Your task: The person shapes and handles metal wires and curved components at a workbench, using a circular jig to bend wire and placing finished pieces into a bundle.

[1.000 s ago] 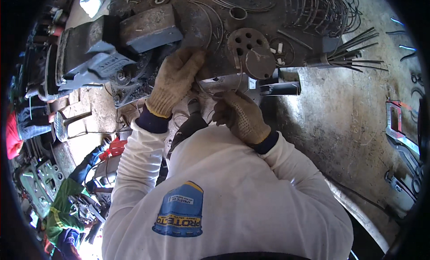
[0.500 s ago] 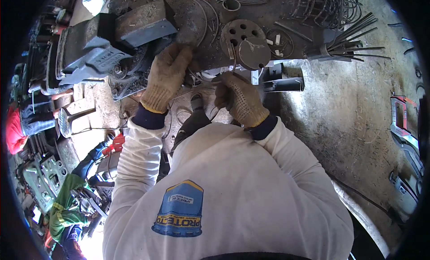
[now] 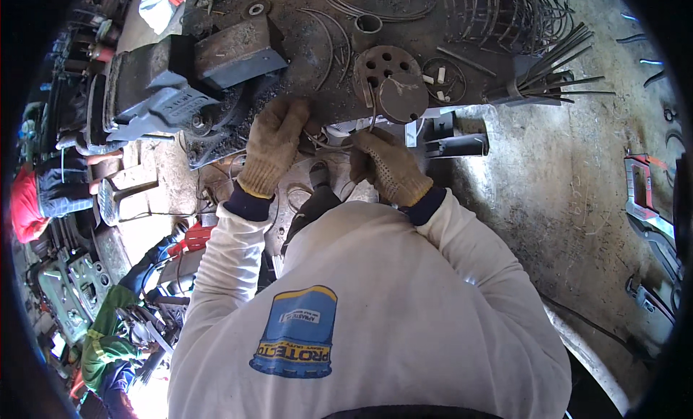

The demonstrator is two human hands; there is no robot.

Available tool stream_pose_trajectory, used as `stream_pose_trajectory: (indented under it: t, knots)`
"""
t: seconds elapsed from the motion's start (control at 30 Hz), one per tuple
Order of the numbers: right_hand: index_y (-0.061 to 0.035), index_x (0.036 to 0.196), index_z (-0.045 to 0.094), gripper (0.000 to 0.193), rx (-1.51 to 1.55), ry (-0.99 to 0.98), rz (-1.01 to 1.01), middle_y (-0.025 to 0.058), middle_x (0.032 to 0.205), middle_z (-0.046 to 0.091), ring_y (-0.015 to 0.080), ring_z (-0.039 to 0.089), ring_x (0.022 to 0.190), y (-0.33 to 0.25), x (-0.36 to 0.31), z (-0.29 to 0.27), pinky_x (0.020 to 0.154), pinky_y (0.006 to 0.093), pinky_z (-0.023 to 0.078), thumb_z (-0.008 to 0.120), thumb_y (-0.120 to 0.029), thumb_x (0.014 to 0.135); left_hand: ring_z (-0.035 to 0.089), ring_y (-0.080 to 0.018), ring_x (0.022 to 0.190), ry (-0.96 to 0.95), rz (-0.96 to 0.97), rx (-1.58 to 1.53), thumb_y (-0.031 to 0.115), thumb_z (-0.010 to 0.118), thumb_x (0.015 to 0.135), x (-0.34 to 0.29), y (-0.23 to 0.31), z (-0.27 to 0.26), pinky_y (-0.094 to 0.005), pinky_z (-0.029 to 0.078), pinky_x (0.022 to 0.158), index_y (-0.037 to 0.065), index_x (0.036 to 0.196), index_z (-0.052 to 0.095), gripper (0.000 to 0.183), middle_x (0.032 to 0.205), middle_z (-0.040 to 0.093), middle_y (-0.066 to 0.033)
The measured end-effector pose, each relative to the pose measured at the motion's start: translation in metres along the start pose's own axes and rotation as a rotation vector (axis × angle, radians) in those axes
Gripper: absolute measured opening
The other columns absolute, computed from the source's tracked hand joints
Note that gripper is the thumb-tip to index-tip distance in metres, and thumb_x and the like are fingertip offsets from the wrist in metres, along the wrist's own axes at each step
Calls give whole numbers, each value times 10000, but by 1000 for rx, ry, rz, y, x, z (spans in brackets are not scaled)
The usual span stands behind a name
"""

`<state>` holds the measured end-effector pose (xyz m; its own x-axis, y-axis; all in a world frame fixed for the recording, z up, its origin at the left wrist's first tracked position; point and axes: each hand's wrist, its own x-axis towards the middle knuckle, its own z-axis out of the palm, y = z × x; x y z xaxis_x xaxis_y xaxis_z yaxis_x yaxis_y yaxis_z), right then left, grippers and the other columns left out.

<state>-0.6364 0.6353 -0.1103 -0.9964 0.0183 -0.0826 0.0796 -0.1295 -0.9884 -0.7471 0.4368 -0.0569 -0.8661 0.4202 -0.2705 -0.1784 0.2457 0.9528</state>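
Observation:
My left hand [image 3: 274, 146], in a tan knit work glove, is closed at the near edge of the dark steel bench [image 3: 303, 80]. My right hand [image 3: 393, 170], gloved alike, is pinched closed a little below that edge. A thin curved metal rod [image 3: 327, 144] spans between the fingers of both hands; its gripped parts are hidden. Just above my right hand stands a round steel bending jig, made of a disc with holes [image 3: 379, 70] and a smaller smooth disc [image 3: 404, 99]. A thin rod runs from the jig down to my right fingers.
A large bench vise [image 3: 155, 87] and a rectangular steel block [image 3: 242, 57] stand at left. Behind the jig are a short pipe [image 3: 367, 31] and bent rods. A ring with white pieces [image 3: 441, 77], a rod bundle [image 3: 559, 76] and coils lie right. Other people work at far left.
The bench and its contents sit slightly lower and shifted in the view. Both hands stay closed in nearly the same places, with my right hand slightly lower relative to the picture.

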Motion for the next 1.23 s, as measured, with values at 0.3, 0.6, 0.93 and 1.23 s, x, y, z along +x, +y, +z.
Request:
stream_pose_trajectory:
  t: [0.3,0.6,0.93,1.23]
  knots:
    - [26,1078,666,320,267,-25,279,62,728,623,137,582,583,-118,2,5,540,273,490,586,-269,983,649,-306,1096,463,988,547,26,559,917,-40,55,-28,-365,529,937,2,1310,582,394,1253,630,-206]
    - [-6,1008,693,379,148,-243,272,56,679,634,114,605,586,-177,-4,-17,541,249,477,591,-370,1003,686,-226,656,488,897,795,98,625,935,-72,73,2,-314,566,588,113,1202,677,272,836,720,-54]
    - [2,1257,608,378,26,-237,-4,100,989,710,138,677,789,-198,15,-50,690,273,552,556,-296,1031,668,-145,783,94,210,-198,272,588,1023,-88,120,6,-280,555,710,-12,1255,632,369,903,695,-56]
    - [4,1227,611,291,-37,-79,-101,123,979,709,149,676,742,-210,41,-39,697,292,567,597,-164,990,730,-225,848,-66,356,-515,425,600,996,-70,124,-11,-301,603,658,-8,1382,515,586,1018,726,-137]
